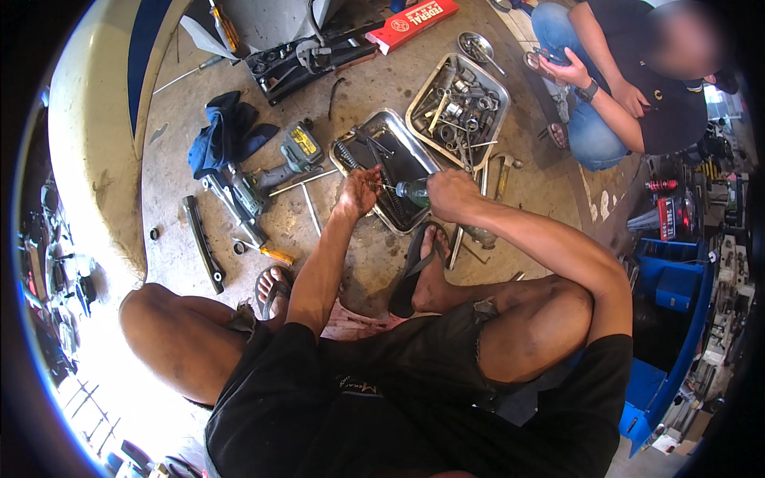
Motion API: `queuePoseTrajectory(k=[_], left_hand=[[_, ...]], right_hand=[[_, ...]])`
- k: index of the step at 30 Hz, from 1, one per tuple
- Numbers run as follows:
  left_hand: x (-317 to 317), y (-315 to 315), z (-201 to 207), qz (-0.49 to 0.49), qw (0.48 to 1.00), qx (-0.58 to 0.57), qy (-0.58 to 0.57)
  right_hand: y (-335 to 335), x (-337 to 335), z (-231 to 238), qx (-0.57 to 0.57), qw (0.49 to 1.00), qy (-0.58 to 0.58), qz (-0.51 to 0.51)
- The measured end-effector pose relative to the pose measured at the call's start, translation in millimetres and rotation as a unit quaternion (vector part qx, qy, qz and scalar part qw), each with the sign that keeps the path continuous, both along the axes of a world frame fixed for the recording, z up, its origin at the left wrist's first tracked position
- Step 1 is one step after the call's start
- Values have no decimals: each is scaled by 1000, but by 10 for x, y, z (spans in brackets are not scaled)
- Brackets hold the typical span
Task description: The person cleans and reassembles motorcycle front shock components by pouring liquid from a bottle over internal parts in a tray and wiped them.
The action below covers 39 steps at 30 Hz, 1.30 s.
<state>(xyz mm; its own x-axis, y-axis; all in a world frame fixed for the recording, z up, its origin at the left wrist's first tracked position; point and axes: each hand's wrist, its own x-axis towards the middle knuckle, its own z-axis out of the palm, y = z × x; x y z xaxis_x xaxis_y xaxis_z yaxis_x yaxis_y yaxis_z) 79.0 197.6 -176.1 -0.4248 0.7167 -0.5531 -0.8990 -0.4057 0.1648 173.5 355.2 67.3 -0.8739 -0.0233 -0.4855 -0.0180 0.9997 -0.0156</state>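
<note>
My right hand [454, 194] grips a greenish see-through bottle [412, 192], tipped on its side with its mouth toward my left hand [362, 191]. From the mouth a thin pale streak reaches toward those fingers, which are curled around something too small to make out. Both hands are over a metal tray [428, 153] with dark liquid in it. Within the tray lie a long coil spring [346, 154] and dark rod-like parts [386, 177], partly hidden by my left hand.
Beyond the tray stands a pan [500, 94] full of sockets and wrenches, with a hammer [504, 177] nearby. To the left lie a cordless impact wrench [291, 155], a T-handle wrench [309, 205], a blue cloth [225, 131] and a screwdriver [275, 255]. A person [629, 88] squats at the right holding a phone.
</note>
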Motion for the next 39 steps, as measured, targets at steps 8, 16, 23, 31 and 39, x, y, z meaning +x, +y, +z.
queuePoseTrajectory(k=[8,16,23,31,39], left_hand=[[8,-1,79,18,996,-71,46],[14,40,44,34,993,-109,33],[-16,17,-15,0,998,-48,45],[56,175,310,11,998,-38,58],[-11,4,36,87,994,27,-55]], right_hand=[[-62,-60,69,14,997,-77,-1],[-32,-27,14,11,999,-47,10],[-61,-15,31,-13,999,6,34],[24,54,16,20,999,-10,34],[-54,2,35,17,999,-22,40]])
